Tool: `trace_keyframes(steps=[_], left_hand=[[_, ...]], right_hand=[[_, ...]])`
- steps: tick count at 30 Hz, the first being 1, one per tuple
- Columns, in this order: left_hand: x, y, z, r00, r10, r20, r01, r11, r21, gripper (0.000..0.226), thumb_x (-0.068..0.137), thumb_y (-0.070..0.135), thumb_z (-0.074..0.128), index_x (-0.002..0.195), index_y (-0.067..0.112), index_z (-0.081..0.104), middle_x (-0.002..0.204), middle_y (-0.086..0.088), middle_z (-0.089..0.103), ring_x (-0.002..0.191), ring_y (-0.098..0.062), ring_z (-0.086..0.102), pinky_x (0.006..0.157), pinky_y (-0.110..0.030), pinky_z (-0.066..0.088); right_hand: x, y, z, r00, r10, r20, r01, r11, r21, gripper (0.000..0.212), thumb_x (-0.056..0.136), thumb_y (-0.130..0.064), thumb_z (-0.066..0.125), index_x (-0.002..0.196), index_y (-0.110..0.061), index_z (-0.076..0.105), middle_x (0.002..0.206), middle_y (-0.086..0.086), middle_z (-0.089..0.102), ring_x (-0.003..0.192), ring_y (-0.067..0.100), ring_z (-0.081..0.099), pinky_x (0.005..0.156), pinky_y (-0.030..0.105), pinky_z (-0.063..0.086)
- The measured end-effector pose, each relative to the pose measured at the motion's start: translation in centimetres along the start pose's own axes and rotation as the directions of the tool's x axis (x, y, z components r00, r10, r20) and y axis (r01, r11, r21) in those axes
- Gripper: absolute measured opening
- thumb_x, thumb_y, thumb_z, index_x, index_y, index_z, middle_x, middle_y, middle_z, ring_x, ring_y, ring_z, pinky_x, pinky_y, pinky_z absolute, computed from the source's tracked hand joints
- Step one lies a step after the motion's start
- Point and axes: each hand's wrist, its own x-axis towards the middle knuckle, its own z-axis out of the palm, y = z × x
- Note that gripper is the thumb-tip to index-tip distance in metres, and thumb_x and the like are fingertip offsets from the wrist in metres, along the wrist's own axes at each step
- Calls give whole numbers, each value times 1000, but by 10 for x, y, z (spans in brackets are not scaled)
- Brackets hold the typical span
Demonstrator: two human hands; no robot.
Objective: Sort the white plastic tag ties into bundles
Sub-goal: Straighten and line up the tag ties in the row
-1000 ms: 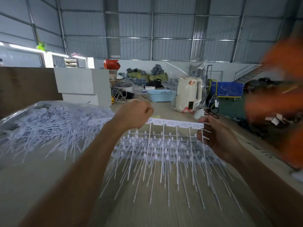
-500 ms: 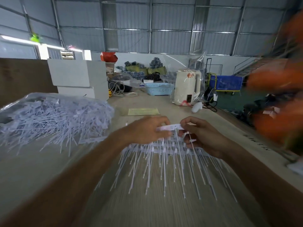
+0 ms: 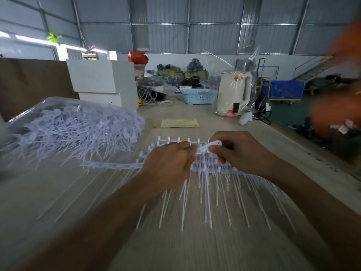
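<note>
A strip of white plastic tag ties (image 3: 207, 148) is folded together between my two hands at mid-table, its thin tails hanging down toward me. My left hand (image 3: 168, 163) grips the strip's left part with curled fingers. From the right, my right hand (image 3: 240, 151) pinches its head end. Under my hands, more strips of tag ties (image 3: 224, 184) lie spread in rows on the table, and one strip (image 3: 111, 164) stretches out to the left. A large loose heap of tag ties (image 3: 78, 132) in a clear plastic bag sits at the left.
On the wooden table (image 3: 195, 247) behind my hands lie a yellow-green paper slip (image 3: 179, 123), a white kettle (image 3: 233, 95), a light blue basket (image 3: 198, 95) and white boxes (image 3: 101, 81). A blurred orange shape (image 3: 340, 94) is at the right edge.
A second ago I held the strip stretched wide between my hands. They have since come together at mid-table, folding the strip into a bunch, and lowered slightly.
</note>
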Motion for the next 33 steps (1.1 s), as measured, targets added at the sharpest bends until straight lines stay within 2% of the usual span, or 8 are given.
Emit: trace_keyframes(steps=[4,8,11,18,21,24,28,33], left_hand=[[2,-2,2,999,-41,19,43,992,-120,19,100,24,45,93,23,63,85,5,61,84,-26,63,69,-38,53],[0,-4,5,998,-56,-26,52,990,-132,22,101,37,46,106,26,65,94,6,62,88,-19,61,68,-33,50],[1,-1,7,996,-60,-70,50,988,-145,22,98,36,50,109,28,67,101,7,66,91,-18,60,66,-30,46],[4,-2,1,993,-104,-56,91,976,-196,21,97,33,53,108,26,69,94,10,58,85,-18,59,63,-30,41],[0,2,1,997,-51,-59,37,976,-213,27,98,34,51,118,26,68,108,8,65,94,-19,62,69,-30,47],[-1,8,3,998,4,-63,-18,975,-221,34,100,37,51,128,24,65,121,5,65,105,-21,62,79,-35,53],[3,5,7,997,-41,-59,24,965,-262,39,99,41,54,133,25,62,116,-1,66,110,-23,58,87,-40,50],[4,2,7,990,-116,-83,66,887,-457,37,90,40,71,120,19,69,112,-4,72,102,-21,65,87,-39,51]], right_hand=[[0,0,1,987,-160,-22,150,956,-253,24,104,-33,49,94,-20,67,62,-3,62,57,18,59,58,39,50],[0,9,7,993,-117,-36,108,978,-177,11,101,-24,55,111,-21,60,63,3,61,58,23,59,59,43,51],[1,13,11,992,-118,-45,110,983,-149,20,99,-16,58,118,-21,56,55,8,57,51,24,54,55,36,43],[4,4,23,978,-169,-119,130,951,-281,16,100,-9,52,109,-18,61,52,-1,51,46,21,51,49,34,40],[7,15,14,973,-49,-224,-34,935,-353,25,96,3,50,95,-16,66,53,-16,42,45,7,42,51,29,31],[1,30,0,968,122,-221,-151,982,-116,28,98,3,49,91,-14,70,58,-13,51,48,6,46,54,25,37],[0,19,5,964,233,126,-261,915,307,23,104,-23,50,98,-21,72,70,-6,56,60,9,48,55,23,38],[3,5,13,986,98,138,-132,955,265,13,98,-16,61,90,-18,71,63,-22,59,56,-3,50,56,10,37]])
